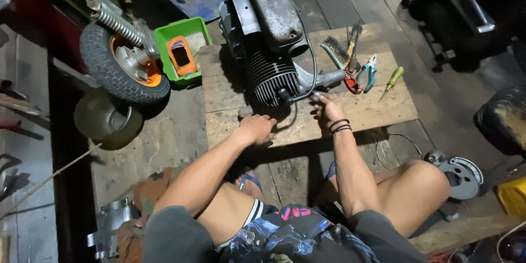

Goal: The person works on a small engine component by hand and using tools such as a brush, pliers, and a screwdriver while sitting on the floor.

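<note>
Two bare hands work at a small air-cooled engine [267, 38] resting on a low wooden board [378, 110] in the centre of the frame. The left hand [256, 129], just below the engine's finned cylinder, is clenched into a loose fist on the board, and whether it grips anything cannot be told. The right hand [327, 109], banded with dark bracelets, reaches for the metal pipe [318, 81] at the engine's lower right, fingers curled at its end. To the right of the engine lie a wire brush [335, 51], blue-handled pliers [368, 71] and a yellow-handled screwdriver [392, 80]. At upper left of the board, a green plastic bin [164, 34] holds one orange part [181, 56] with a rectangular opening. Beside the bin stands a small wheel [121, 66] with an orange hub. A round metal plate [462, 175] lies on the floor at lower right.
</note>
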